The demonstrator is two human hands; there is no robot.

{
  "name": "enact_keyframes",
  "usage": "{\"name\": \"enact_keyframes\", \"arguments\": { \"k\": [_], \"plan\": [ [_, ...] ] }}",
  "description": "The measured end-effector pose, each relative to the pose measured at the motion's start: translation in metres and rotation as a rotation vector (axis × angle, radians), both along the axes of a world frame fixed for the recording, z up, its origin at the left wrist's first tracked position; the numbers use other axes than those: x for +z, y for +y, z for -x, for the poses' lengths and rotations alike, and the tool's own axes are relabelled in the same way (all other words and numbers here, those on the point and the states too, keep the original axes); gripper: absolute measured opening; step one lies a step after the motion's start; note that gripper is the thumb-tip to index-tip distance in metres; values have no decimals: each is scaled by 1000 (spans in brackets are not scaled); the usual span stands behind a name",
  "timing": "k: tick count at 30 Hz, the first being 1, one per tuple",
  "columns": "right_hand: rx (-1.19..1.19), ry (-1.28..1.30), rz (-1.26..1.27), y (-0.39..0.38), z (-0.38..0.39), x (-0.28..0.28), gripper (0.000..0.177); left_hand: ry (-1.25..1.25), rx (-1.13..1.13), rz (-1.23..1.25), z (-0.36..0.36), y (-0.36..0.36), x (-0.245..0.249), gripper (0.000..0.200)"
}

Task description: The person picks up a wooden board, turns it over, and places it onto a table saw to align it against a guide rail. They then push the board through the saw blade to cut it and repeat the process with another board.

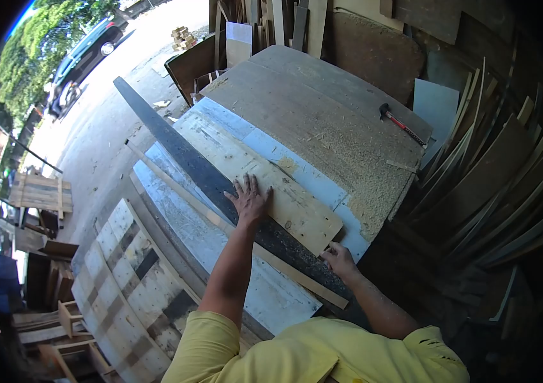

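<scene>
My left hand [250, 199] lies flat with its fingers spread on a pale wooden board [294, 207], near the board's left long edge. By the board's near end, my right hand [340, 260] has its fingers pinched together at the corner. Whatever sits between those fingertips is too small to make out. A long dark board [182, 153] runs along the pale board's left side and passes under my left wrist. Further left, a narrow wooden strip [297, 276] lies roughly parallel to it. Whitish-blue sheets [246, 131] show beneath the boards.
A brown worktop [309, 89] strewn with sawdust carries a hammer [402, 124] with a red and black handle. Offcuts [495, 191] lean along the right wall. To the left stands a patchwork wooden panel [134, 268]. A vehicle [83, 54] is outside on the street.
</scene>
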State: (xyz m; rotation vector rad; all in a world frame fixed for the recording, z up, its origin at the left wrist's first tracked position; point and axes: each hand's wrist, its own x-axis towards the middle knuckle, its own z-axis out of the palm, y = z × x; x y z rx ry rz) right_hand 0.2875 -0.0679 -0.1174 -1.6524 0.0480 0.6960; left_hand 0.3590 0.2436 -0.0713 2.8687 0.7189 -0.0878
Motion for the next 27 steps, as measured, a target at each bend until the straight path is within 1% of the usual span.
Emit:
{"name": "enact_keyframes", "arguments": {
  "k": [2, 6, 8, 9, 11, 15, 17, 18, 20, 21, 23, 27],
  "plan": [
    [111, -217, 188, 8, -3, -12, 29, -9, 6, -1, 2, 4, 3, 79],
    [139, -197, 153, 25, -16, 3, 32, -18, 7, 9, -8, 25, 5, 80],
    [156, -121, 85, 38, -24, 2, 30, -29, 15, 19, -16, 43, 1, 80],
    [155, -123, 88, 44, -28, -4, 30, -31, 14, 22, -19, 49, 2, 80],
    [169, -240, 133, 58, -35, -14, 30, -18, 31, 19, -26, 61, 4, 80],
    [183, -244, 159, 87, -48, 10, 31, -35, 42, 17, -42, 92, -1, 79],
    [150, -104, 72, 101, -53, 18, 33, -34, 37, 13, -47, 104, -3, 78],
    [149, -100, 78, 106, -55, 13, 33, -47, 41, 1, -50, 109, -4, 78],
    [167, -237, 92, 117, -61, 3, 22, -62, 47, -4, -54, 119, -5, 78],
    [167, -237, 98, 122, -64, 7, 22, -75, 46, -20, -56, 123, -5, 78],
    [197, -218, 202, 130, -68, 18, 32, -88, 50, -27, -61, 131, -5, 78],
    [200, -172, 211, 145, -74, 24, 34, -81, 59, -42, -66, 143, -4, 77]
  ]
}}
